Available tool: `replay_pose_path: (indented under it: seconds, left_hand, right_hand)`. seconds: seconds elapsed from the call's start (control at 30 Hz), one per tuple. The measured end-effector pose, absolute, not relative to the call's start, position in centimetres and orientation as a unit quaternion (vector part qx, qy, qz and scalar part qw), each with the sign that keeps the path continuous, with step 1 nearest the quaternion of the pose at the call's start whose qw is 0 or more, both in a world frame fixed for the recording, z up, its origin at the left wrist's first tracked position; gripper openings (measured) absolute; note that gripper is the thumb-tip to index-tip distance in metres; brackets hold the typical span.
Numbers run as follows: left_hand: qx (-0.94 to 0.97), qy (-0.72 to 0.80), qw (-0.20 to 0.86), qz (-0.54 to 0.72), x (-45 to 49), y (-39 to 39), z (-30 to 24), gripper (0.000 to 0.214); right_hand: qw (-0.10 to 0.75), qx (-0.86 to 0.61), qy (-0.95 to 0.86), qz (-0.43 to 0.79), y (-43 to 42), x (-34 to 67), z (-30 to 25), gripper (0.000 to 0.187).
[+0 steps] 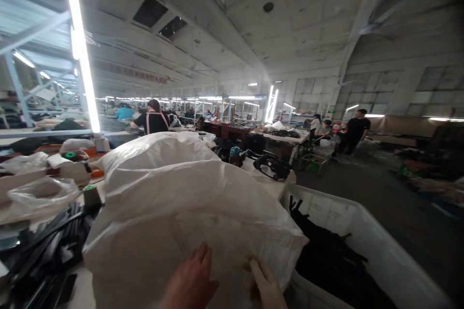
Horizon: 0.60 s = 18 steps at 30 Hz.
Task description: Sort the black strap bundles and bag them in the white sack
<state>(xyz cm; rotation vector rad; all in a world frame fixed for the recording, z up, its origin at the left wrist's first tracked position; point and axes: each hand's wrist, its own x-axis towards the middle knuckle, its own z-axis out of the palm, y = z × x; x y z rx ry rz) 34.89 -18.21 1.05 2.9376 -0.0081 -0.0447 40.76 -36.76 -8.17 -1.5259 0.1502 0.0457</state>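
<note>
A large, puffed-up white sack (174,198) fills the middle of the head view, its thin material creased and bulging. My left hand (192,277) is slightly blurred and lies against the near side of the sack, fingers stretched forward and thumb apart. To its right, my right hand (266,282) has its fingers bent in at the sack's surface and appears to pinch the material; the fingertips are partly hidden. What the sack contains cannot be seen.
Right of the sack stands a white plastic bin (337,203) with black fabric pieces (326,256). Black straps (47,246) and a thread cone (91,196) lie left. Black headphone-like items (271,166) sit behind. A person in black (155,120) works ahead; another (357,128) stands right.
</note>
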Motion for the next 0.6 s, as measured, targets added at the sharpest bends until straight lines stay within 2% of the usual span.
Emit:
replay_pose_path:
  seconds: [0.13, 0.27, 0.33, 0.43, 0.53, 0.6]
  left_hand:
    - [0.995, 0.032, 0.091, 0.009, 39.9, -22.6, -0.4, 0.085]
    - [0.995, 0.005, 0.089, 0.033, 42.9, -23.0, -2.8, 0.094]
    - [0.995, -0.002, 0.091, 0.031, 44.0, -22.8, -3.4, 0.083]
    - [0.993, 0.015, 0.114, 0.032, 45.1, -21.8, -3.7, 0.049]
    - [0.984, 0.039, 0.164, 0.062, 45.4, -19.3, -2.9, 0.029]
    - [0.973, 0.05, 0.204, 0.091, 45.2, -17.1, -1.7, 0.02]
  right_hand:
    - [0.677, -0.73, 0.076, -0.042, -38.8, 42.4, -9.1, 0.046]
    - [0.635, -0.769, 0.037, -0.067, -40.5, 44.5, -9.6, 0.053]
    - [0.583, -0.811, 0.018, -0.035, -40.3, 45.4, -9.3, 0.059]
    - [0.478, -0.877, 0.0, 0.05, -39.3, 46.5, -8.2, 0.065]
    - [0.433, -0.897, -0.004, 0.086, -38.4, 47.7, -7.2, 0.072]
    - [0.43, -0.9, 0.002, 0.073, -38.3, 48.4, -6.9, 0.051]
